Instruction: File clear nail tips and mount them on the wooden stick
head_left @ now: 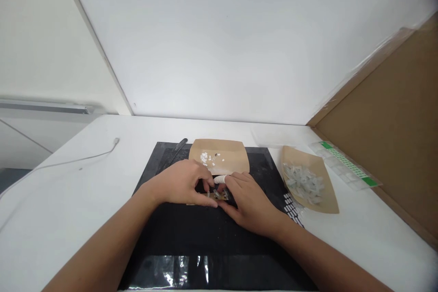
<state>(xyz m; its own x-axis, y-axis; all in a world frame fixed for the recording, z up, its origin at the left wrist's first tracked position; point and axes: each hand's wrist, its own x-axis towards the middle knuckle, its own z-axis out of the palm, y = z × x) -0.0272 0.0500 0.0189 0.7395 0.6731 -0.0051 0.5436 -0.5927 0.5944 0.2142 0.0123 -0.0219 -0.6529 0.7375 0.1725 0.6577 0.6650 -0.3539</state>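
Observation:
Both hands meet over the black mat (pixel 205 237), around a small, flat brown piece (pixel 222 195) with tiny shiny parts on it. From the left, my left hand (pixel 185 182) pinches this piece between thumb and fingers. My right hand (pixel 251 203) closes on its right end, the thumb along the near edge. A white wrap (pixel 220 179) covers one finger of that hand. The fingers partly hide the piece, so its exact kind is not visible. Just beyond the hands lies a brown paper sheet (pixel 232 150) with small white bits (pixel 204 157) on it.
A thin dark tool (pixel 180 145) lies at the mat's back left. To the right, brown paper (pixel 330 196) carries many translucent pieces (pixel 304 182), near white strips (pixel 292 210) and a transparent plastic packet (pixel 349 164). A white cable (pixel 85 159) crosses the left side; cardboard (pixel 386 127) borders the right.

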